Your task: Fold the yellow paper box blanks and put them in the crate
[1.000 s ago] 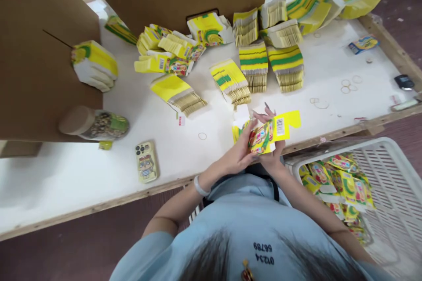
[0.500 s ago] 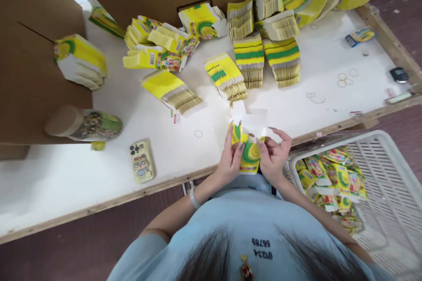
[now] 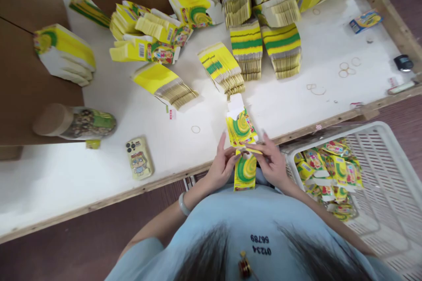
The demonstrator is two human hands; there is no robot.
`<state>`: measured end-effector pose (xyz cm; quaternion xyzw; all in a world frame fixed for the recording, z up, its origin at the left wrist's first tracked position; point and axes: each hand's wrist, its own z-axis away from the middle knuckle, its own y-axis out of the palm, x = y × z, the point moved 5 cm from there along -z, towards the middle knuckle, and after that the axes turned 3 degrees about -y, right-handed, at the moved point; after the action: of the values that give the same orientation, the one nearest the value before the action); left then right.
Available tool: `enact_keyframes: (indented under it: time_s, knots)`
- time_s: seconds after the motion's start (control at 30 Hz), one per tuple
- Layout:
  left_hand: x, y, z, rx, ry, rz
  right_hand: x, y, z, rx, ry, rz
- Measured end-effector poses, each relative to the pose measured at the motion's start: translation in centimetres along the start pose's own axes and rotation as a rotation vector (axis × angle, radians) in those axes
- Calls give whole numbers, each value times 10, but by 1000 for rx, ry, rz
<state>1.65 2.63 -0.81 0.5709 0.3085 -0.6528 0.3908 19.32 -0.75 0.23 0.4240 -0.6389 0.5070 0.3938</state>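
Note:
Both hands grip a small yellow-and-green carton (image 3: 245,171) at the table's front edge, close to my body. My left hand (image 3: 224,163) pinches its upper left corner with thumb and fingers. At the upper right corner my right hand (image 3: 273,162) is closed on it, fingers along the top end, where a narrow yellow strip shows. Just beyond my fingertips lies a second carton (image 3: 241,126) on the table, its white end flap sticking out away from me. What the held carton contains, if anything, is hidden.
Flat carton stacks (image 3: 248,46) stand at the back, with several made-up cartons (image 3: 160,50) to their left. A phone (image 3: 139,158) and a lidded jar (image 3: 90,124) are on the left. Below the table edge at right, a white basket (image 3: 392,158) holds several cartons.
The held carton's white flaps, standing up before, no longer show at its top. Hands and carton have come slightly lower, so the second carton behind is now in full view.

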Motion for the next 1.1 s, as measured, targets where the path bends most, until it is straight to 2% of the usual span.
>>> enact_keyframes:
  time_s: [0.07,0.13,0.3,0.53,0.67,0.8,0.9,0.97,1.0,1.07,1.1]
  knots:
    - [0,0,2,26,1,-17,3,0,0,124,-93,-72]
    - [-3,-1,3,56,-10,-78,5,-1,1,202,-73,-152]
    - [-13,-4,1,60,14,-170,2,10,6,325,396,-448]
    - [-11,-4,-1,84,73,-217,1,3,-3,460,595,-726]
    - [-14,-4,2,115,103,-243,0,-3,-4,447,582,-740]
    - [-21,-6,5,146,166,-293,5,6,2,470,577,-752]
    - [-30,-11,-18,201,306,-467,5,4,4,355,537,-689]
    - [-38,-19,-54,143,417,-679,0,-15,5,226,487,-582]
    - [-42,-26,-76,41,451,-790,-4,-33,7,149,458,-497]
    - [-47,-42,-123,-179,395,-989,-14,-84,16,0,416,-235]
    - [-47,-47,-145,-224,342,-1066,-20,-115,23,-66,410,-56]
